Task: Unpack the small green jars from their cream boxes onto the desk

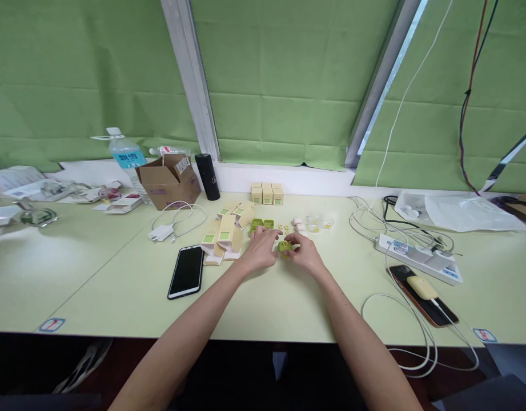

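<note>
Both my hands meet at the middle of the pale green table [95,268]. My left hand [259,250] and my right hand [303,254] pinch a small green case [284,246] between their fingertips. Just behind it lie two more green cases [263,223], several tiny yellow and pink pieces [297,224] and small clear cups [319,222]. To the left lies a heap of small cream boxes with green labels [226,234]. A row of three closed cream boxes [266,194] stands by the window sill.
A black phone [187,271] lies left of my arms, a white charger with cable [164,231] behind it. Back left: a cardboard box [168,182], a black flask [207,176], a water bottle [126,154]. Right: a power strip [419,258], cables, a phone with a yellow pad [423,291].
</note>
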`<state>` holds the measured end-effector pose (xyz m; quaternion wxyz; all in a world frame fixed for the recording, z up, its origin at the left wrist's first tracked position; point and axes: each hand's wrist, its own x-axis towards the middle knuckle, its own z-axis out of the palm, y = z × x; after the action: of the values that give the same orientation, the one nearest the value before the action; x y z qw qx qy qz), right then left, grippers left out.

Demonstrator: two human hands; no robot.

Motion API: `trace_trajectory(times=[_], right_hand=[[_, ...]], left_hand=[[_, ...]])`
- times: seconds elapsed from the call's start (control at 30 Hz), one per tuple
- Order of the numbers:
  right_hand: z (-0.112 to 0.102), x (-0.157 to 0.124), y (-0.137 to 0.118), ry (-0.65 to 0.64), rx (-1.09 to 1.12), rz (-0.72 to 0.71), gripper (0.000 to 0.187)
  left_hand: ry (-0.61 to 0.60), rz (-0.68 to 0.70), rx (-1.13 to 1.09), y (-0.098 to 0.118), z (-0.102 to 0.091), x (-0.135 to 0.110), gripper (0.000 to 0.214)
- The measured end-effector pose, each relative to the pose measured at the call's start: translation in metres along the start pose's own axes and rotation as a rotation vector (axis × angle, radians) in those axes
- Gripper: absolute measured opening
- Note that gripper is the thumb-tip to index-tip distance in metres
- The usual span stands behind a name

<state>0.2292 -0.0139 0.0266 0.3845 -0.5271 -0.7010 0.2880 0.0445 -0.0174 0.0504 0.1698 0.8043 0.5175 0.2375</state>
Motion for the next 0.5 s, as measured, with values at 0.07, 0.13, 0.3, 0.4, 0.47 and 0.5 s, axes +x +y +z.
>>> trace_trajectory(times=[0.07, 0.13, 0.3, 0.4, 0.47, 0.5], right_hand=[[0.001, 0.001, 0.001, 0.017, 0.041, -0.008, 0.015], [0.002, 0.001, 0.002, 0.024, -0.017, 0.002, 0.013], [0.005, -0.001, -0.002, 0.05, -0.275, 0.004, 0.014], [0.006, -0.004, -0.006, 0.034, -0.349, -0.01, 0.016], [0.007, -0.005, -0.008, 0.02, -0.366, -0.011, 0.016], [0.007, -0.005, -0.008, 0.015, -0.365, -0.016, 0.016]], left_hand=[[0.006, -0.009, -0.079, 0.002, 0.011, -0.003, 0.051], [0.047, -0.054, -0.146, 0.001, 0.022, -0.005, 0.047], [0.086, -0.12, -0.204, -0.003, 0.035, -0.004, 0.046], [0.077, -0.142, -0.222, -0.002, 0.033, -0.005, 0.048], [0.077, -0.154, -0.228, 0.0, 0.033, -0.006, 0.048], [0.079, -0.159, -0.226, 0.0, 0.033, -0.006, 0.048]])
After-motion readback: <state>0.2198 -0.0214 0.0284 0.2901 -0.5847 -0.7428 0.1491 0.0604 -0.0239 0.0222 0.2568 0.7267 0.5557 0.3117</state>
